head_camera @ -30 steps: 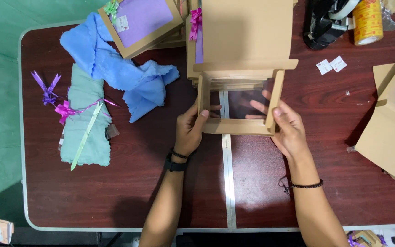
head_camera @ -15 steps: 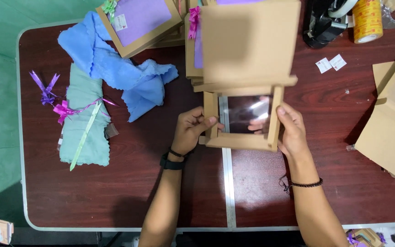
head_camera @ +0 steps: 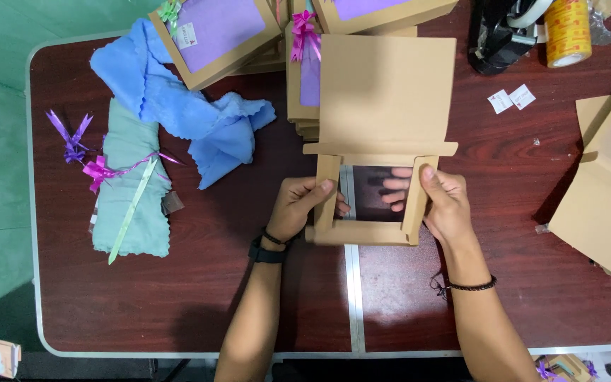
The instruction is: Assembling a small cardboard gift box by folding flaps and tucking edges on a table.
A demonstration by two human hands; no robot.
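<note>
Gripping a brown cardboard window box (head_camera: 369,205) at mid-table, over the seam of the dark table (head_camera: 199,283). Left hand (head_camera: 302,209) clamped on the left frame edge, thumb on top; right hand (head_camera: 441,205) clamped on the right edge, fingertips (head_camera: 397,185) showing through the clear window. Best kept level, pressure even on both sides, flaps squared, clear of the blue cloth (head_camera: 178,106) far left.

Two bare arms with no sleeves. The left hand (head_camera: 302,205) has a black watch (head_camera: 266,253) and a thin dark band at its wrist. The right hand (head_camera: 447,205) has a thin black bracelet (head_camera: 472,286) farther down.
</note>
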